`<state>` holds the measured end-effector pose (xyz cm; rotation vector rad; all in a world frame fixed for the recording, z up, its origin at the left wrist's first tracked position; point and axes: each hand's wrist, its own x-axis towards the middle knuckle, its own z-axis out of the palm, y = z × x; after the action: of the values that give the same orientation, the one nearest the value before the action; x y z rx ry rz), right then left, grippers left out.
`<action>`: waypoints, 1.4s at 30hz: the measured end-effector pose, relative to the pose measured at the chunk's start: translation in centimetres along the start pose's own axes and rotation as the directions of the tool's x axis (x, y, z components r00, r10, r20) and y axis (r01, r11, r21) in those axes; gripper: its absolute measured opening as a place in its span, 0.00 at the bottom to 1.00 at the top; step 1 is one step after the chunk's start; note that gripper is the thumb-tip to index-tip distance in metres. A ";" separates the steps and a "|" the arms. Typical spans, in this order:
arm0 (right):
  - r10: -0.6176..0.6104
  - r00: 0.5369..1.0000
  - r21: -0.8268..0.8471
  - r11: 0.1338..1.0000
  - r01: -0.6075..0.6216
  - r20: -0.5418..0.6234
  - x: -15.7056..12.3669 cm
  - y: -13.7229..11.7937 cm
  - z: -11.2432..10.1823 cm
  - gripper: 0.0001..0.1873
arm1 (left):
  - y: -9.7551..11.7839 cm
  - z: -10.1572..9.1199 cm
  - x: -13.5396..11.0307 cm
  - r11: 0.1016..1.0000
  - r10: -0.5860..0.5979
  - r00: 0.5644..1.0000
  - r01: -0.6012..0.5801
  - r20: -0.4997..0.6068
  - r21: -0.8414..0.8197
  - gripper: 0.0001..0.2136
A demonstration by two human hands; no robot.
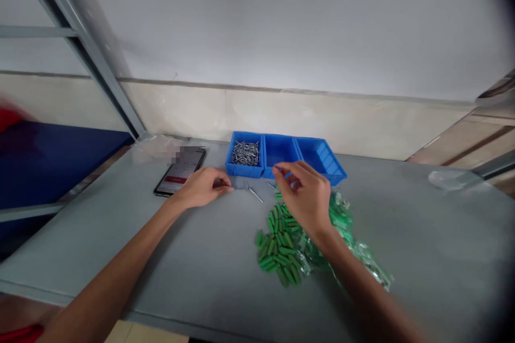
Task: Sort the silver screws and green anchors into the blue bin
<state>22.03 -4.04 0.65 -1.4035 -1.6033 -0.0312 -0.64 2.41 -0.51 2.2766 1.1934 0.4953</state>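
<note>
A person's left hand [205, 187] is curling its fingers against the grey tabletop [406, 246] near the far edge, beside loose nails [254, 193], while the right hand [303, 195] is bunching its fingertips, perhaps pinching something small, above green plastic plugs [279, 244], just short of a blue divided bin [281, 156].

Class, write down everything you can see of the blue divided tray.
The blue plastic tray is a long open-topped bin, split into three compartments, sitting flat on the grey bench near the wall. The left compartment holds a heap of small silver nails. The right hand overlaps its front edge in view; whether it touches cannot be told.
</note>
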 end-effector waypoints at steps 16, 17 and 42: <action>0.069 0.955 0.357 0.918 -0.175 0.290 -1.2 -1.2 0.1 0.08 | 4.5 0.9 -0.8 0.829 -0.031 0.975 -0.098 -0.219 -0.551 0.08; 0.071 0.953 0.362 0.914 -0.180 0.294 -1.3 -1.2 0.1 0.08 | 4.5 0.9 -0.7 0.826 -0.029 0.973 -0.105 -0.228 -0.554 0.08; -0.204 0.946 0.291 0.948 0.128 0.250 -2.7 -1.9 1.2 0.08 | 4.0 1.1 -0.8 0.761 0.051 0.971 -0.188 -0.233 -0.621 0.11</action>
<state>19.44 -6.03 -0.67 -1.0906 -1.8763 0.2878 2.14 -0.44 0.90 1.7280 0.7868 1.0334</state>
